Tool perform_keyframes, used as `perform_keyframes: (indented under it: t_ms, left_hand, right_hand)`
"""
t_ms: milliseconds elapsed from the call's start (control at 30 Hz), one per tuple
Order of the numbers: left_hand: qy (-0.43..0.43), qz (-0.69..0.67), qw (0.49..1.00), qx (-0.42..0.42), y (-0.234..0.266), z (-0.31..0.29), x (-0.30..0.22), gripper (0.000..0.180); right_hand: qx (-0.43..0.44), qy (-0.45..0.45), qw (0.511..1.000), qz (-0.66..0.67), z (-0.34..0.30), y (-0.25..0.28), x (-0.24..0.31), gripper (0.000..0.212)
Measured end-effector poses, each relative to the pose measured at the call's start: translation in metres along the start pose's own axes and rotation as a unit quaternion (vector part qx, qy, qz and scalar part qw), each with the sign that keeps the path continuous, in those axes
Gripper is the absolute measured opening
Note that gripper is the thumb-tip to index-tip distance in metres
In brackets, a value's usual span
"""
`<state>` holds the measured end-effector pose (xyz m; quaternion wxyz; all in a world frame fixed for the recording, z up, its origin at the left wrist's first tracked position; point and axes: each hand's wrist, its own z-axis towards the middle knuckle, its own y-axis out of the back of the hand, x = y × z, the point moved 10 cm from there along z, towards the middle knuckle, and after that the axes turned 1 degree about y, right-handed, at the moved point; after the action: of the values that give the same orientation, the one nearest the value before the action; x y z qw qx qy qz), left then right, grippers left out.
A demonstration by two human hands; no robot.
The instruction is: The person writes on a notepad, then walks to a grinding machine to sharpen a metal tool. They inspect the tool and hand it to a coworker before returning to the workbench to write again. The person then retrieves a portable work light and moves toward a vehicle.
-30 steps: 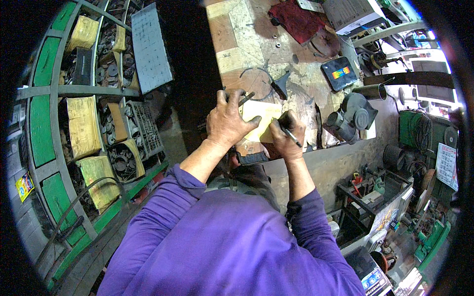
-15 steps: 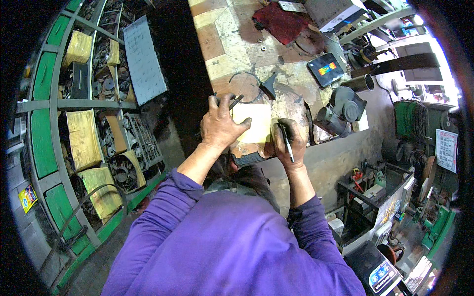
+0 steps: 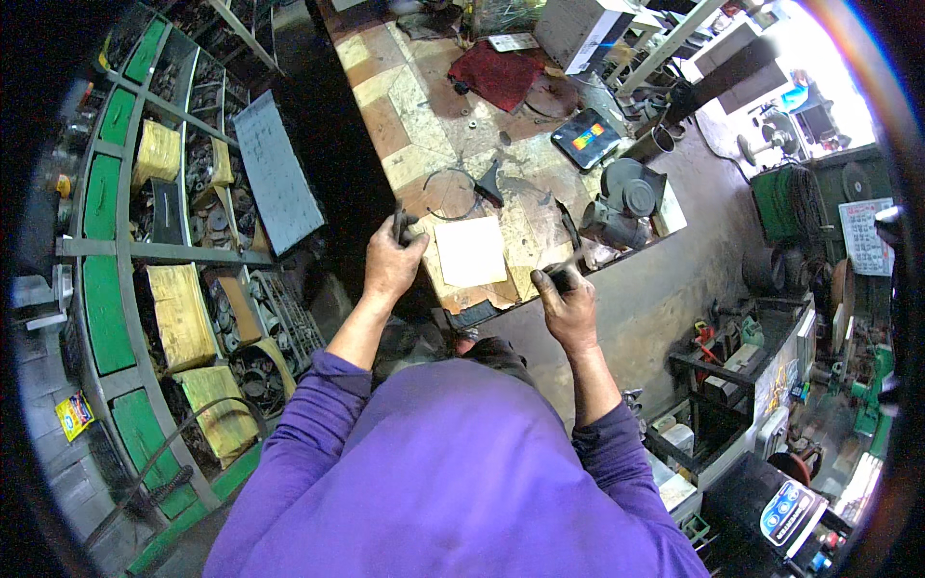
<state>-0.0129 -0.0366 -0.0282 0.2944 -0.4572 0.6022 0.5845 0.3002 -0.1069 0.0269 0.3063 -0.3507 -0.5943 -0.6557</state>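
A pale square sheet of paper (image 3: 470,251) lies at the near corner of the worktable (image 3: 414,125), with neither hand touching it. To its left is my left hand (image 3: 390,265), raised by the table edge, fingers curled around a small dark piece whose kind I cannot make out. Right of the paper, just off the table's front edge, my right hand (image 3: 568,306) has its thumb and fingers closed on the pen, mostly hidden now with only a blurred dark end showing. Beyond the paper lie a thin dark wire loop (image 3: 450,194) and a black flared piece (image 3: 489,183).
A flat dark case (image 3: 586,138) and a red cloth (image 3: 495,76) lie farther back on the table. Metal cylindrical parts (image 3: 617,226) stand at its right edge. Shelves with yellow bins (image 3: 180,316) run along the left. A black machine (image 3: 761,501) is at lower right.
Both hands have come away from the paper, the left one outward to the left, the right one toward me. The pen has turned in my right hand. The whole view has shifted.
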Motion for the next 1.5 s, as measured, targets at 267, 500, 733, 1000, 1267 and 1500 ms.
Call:
perform_keyframes:
  t_ms: [267,500,733,1000,1267,1500]
  left_hand:
    - [0.025,0.033,0.993,0.114,-0.008,-0.024,0.007,0.039]
    - [0.009,0.035,0.99,0.134,-0.026,-0.014,0.006,0.042]
    - [-0.028,0.056,0.99,0.124,-0.027,-0.01,0.003,0.051]
    - [0.0,0.102,0.983,0.15,-0.022,-0.013,-0.006,0.055]
    - [0.013,0.152,0.977,0.147,-0.022,-0.014,-0.017,0.063]
    - [0.025,0.207,0.97,0.129,-0.024,-0.015,-0.029,0.07]
  right_hand:
    - [0.023,-0.122,0.989,-0.075,-0.033,-0.009,-0.019,0.046]
    - [0.005,-0.128,0.989,-0.08,-0.05,-0.022,-0.006,0.045]
    - [-0.028,-0.164,0.986,0.017,-0.057,-0.016,-0.011,0.031]
    - [-0.029,-0.086,0.992,0.086,-0.038,-0.023,0.01,0.025]
    - [-0.041,0.019,0.999,0.023,0.01,-0.04,0.026,0.02]
    - [-0.074,0.182,0.972,-0.131,0.035,-0.062,0.029,0.022]
